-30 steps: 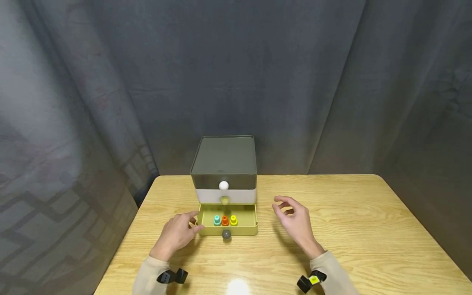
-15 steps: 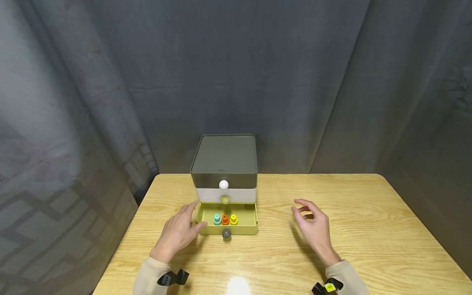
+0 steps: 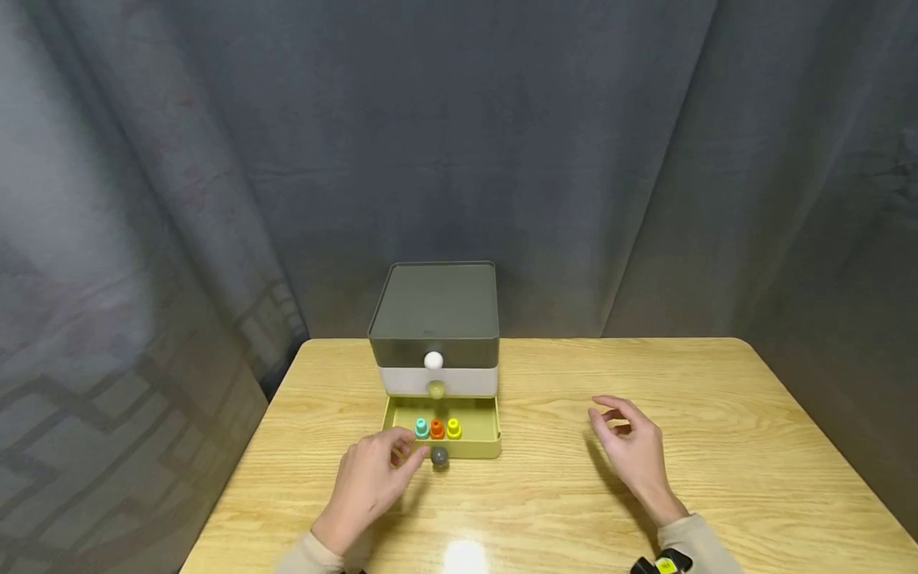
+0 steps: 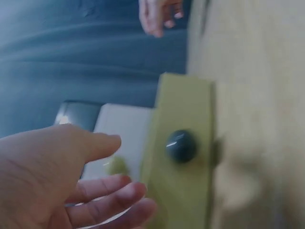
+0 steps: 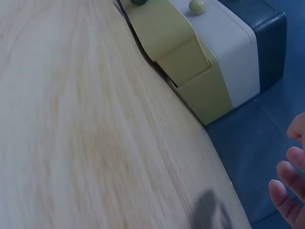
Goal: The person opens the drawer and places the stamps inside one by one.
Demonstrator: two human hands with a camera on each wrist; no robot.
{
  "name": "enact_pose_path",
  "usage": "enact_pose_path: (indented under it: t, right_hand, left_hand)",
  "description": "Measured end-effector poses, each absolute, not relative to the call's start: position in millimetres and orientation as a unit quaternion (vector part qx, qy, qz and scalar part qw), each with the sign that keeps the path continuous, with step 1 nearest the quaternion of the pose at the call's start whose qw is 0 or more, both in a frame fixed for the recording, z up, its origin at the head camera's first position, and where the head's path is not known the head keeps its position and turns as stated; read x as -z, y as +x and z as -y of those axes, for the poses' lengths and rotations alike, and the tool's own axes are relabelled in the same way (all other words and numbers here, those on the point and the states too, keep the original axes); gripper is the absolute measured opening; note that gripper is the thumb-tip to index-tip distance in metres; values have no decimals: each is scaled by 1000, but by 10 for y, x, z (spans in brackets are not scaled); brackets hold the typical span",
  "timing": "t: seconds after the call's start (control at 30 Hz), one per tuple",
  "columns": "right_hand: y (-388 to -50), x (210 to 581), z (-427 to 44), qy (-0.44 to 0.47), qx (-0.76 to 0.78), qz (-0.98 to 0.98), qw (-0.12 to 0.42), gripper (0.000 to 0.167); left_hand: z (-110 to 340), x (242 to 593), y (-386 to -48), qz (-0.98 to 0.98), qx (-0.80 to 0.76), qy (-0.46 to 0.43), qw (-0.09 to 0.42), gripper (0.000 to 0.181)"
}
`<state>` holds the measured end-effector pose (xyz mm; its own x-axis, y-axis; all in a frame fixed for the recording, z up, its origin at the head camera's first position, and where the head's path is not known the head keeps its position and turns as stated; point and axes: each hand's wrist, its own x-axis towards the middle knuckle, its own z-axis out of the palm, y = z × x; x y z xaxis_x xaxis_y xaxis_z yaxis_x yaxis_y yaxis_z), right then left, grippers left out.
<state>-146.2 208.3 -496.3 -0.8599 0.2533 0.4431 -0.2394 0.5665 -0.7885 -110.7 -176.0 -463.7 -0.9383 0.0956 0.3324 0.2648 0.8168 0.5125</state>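
A small desktop drawer cabinet (image 3: 437,299) has its lowest, olive-yellow drawer (image 3: 484,449) pulled out. In that drawer stand a teal peg-like piece (image 3: 421,430), an orange one (image 3: 437,430) and a yellow one (image 3: 454,430), side by side. My left hand (image 3: 367,488) is at the drawer's front left, fingers loosely bent and thumb near the dark round knob (image 3: 440,457). The left wrist view shows a gap between thumb and knob (image 4: 181,146), with nothing held. My right hand (image 3: 637,450) hovers above the table at the right, fingers loosely bent, holding nothing.
The cabinet's white middle drawer (image 3: 402,380) and dark top drawer (image 3: 402,352) are closed, with an olive knob (image 3: 437,390) and a white knob (image 3: 433,361). A wooden table (image 3: 717,446) bears everything. Grey curtains (image 3: 459,159) hang behind and beside it.
My left hand has moved from the drawer's left side to its front, toward the dark knob. My right hand has drawn away to the right. The drawer and pieces stay put.
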Motion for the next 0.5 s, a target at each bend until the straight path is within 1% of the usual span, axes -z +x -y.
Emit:
enact_pose_path:
  t: [0.1,0.3,0.4,0.5]
  right_hand:
    - [-1436,4962,-2162,-9,-461,845,270,19]
    - [-1379,5001,-2226,-2,-455,851,262,17]
    - [-1356,5031,-2237,6,-458,851,258,16]
    - [-1332,5056,-2255,12,-456,853,253,17]
  left_hand:
    - [1696,4749,-1070,947,284,-88,122,22]
    - [1611,4875,-1047,955,271,-67,103,28]
    - [1572,4913,-1062,958,263,-64,99,27]
    - [1531,4948,-1092,959,260,-61,94,23]
